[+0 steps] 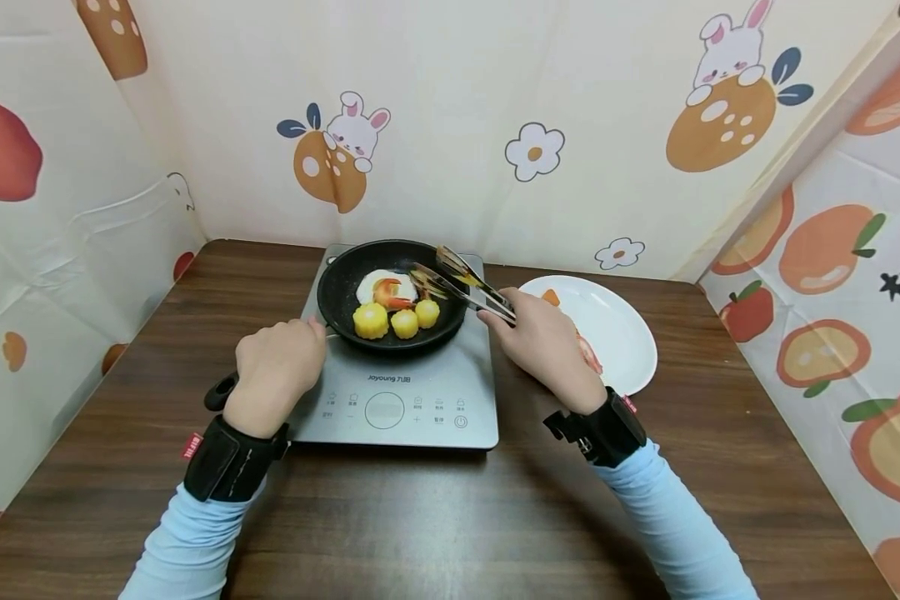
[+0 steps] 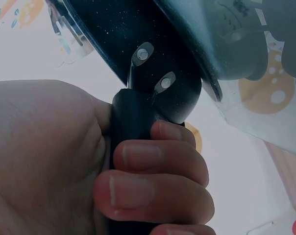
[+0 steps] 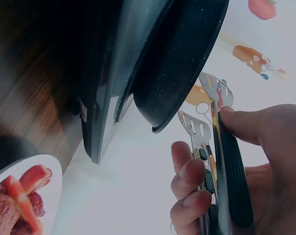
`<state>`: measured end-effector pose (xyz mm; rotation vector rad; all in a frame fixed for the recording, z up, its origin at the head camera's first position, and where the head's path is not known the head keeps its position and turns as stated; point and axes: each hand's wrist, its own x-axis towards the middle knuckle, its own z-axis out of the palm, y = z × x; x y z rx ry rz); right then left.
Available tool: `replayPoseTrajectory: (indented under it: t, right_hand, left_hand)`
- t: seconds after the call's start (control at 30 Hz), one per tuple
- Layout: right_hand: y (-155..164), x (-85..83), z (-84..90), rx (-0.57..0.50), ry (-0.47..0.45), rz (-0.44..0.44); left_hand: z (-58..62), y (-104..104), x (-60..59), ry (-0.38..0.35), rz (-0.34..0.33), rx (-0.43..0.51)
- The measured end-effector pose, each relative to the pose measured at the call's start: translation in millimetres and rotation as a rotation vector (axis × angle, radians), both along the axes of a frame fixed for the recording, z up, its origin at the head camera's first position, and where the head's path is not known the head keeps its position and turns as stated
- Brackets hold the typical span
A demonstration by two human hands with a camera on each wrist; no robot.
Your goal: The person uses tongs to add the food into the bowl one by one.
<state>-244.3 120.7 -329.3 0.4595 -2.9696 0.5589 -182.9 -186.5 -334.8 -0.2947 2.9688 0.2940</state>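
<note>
Gripping frying pan point(image 1: 386, 256) handle point(image 2: 133, 112) with left hand point(image 1: 280, 364); right hand point(image 1: 551, 350) holds parted tongs point(image 3: 232, 176) over pan's right side; pan on far half of induction cooktop point(image 1: 450, 373); handle twist could spill near-side corn pieces point(image 1: 371, 321)

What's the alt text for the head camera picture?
A person's right hand holds metal tongs over a black frying pan of food while the left hand grips its handle. A silver cooktop lies beneath, a white plate to its right.

Free front of cooktop point(image 1: 435, 371), pan point(image 1: 382, 257) behind
</note>
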Motion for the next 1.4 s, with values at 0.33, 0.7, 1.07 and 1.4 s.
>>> replayPoseTrajectory:
  t: [0.33,0.7,1.07,1.4]
  right_hand:
    - [20.9,0.0,-0.4,0.008,-0.008,-0.028]
    - [60.7,0.2,3.2,0.02,-0.043,-0.103]
    - [98.5,-5.2,-6.3,0.033,-0.03,-0.129]
    - [122.2,-19.0,-19.4,0.085,-0.125,-0.227]
  left_hand:
    - [1.1,-1.2,-1.7,-0.003,0.002,-0.002]
    - [2.7,0.5,-2.4,-0.011,-0.002,-0.008]
    - [1.8,0.0,0.3,-0.007,-0.005,-0.002]
    - [0.6,0.6,1.7,-0.005,-0.012,-0.003]
